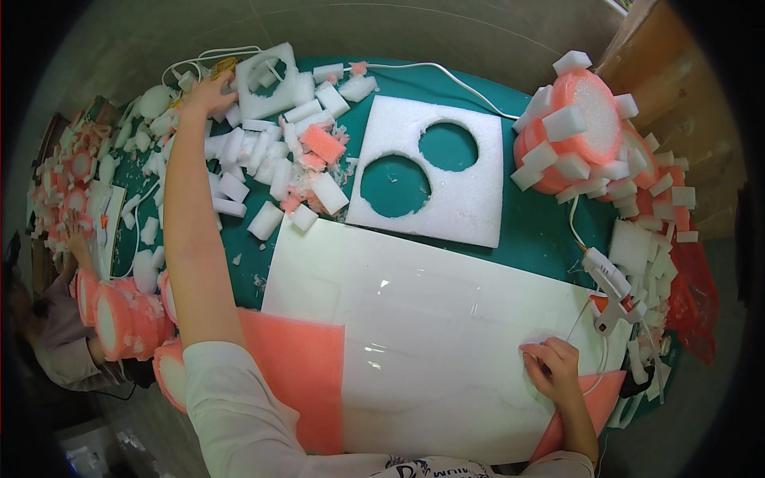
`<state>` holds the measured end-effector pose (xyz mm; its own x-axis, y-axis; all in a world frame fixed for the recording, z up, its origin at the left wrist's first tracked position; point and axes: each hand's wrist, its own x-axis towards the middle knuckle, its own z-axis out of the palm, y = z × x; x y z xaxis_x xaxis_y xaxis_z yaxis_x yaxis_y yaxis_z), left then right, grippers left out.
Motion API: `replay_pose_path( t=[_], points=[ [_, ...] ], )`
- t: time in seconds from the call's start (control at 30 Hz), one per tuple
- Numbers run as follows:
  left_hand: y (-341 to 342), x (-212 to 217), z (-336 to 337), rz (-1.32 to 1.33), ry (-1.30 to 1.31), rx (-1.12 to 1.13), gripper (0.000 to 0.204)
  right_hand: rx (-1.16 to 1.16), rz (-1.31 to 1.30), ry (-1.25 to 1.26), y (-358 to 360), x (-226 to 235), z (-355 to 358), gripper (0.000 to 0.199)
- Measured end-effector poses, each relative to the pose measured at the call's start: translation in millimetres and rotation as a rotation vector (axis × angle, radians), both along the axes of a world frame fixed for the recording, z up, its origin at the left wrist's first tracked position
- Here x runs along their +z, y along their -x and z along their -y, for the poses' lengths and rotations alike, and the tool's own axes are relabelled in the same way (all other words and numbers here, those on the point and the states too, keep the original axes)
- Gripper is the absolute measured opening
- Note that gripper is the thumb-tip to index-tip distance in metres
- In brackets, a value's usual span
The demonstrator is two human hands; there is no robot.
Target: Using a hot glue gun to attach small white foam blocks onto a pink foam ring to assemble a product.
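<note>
One round-holed white foam square point(267, 106) sits beside the left hand point(209, 95); I cannot tell either hand's grip.

Soft, middling indoor light over my work, and look at that glossy white board point(430, 334): small, hard glints flaring across it, pale hazy reflections spreading around them! Fine detail on my right fingers point(560, 348) comes out slightly soft. The green tabletop point(522, 223) reads fairly evenly lit, but out left the co-worker point(62, 350) sinks into dimness and blur. Up top, the wall point(398, 32) bows, its seam bending, and black swallows all the corners!
</note>
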<state>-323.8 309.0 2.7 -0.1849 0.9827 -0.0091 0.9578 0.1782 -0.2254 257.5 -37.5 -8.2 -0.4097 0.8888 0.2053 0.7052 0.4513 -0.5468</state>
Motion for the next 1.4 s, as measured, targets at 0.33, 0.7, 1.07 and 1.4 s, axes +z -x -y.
replay_pose_path(
  t=[0.33,0.7,1.07,1.4],
  points=[
    [-6,1,40,0.110,0.003,-0.093,0.037,0.022,-0.033,0.003,0,1,0,0.019],
    [-2,35,53,0.510,0.643,0.074,0.024,-0.008,-0.060,0.039,0,1,2,0.015],
    [-8,29,-2,0.401,-0.262,-0.305,0.037,0.000,-0.067,0.037,-1,1,2,0.015],
    [-33,2,-7,0.699,-0.215,-0.024,0.079,0.027,-0.067,0.058,-5,0,1,0.017]
  ],
)
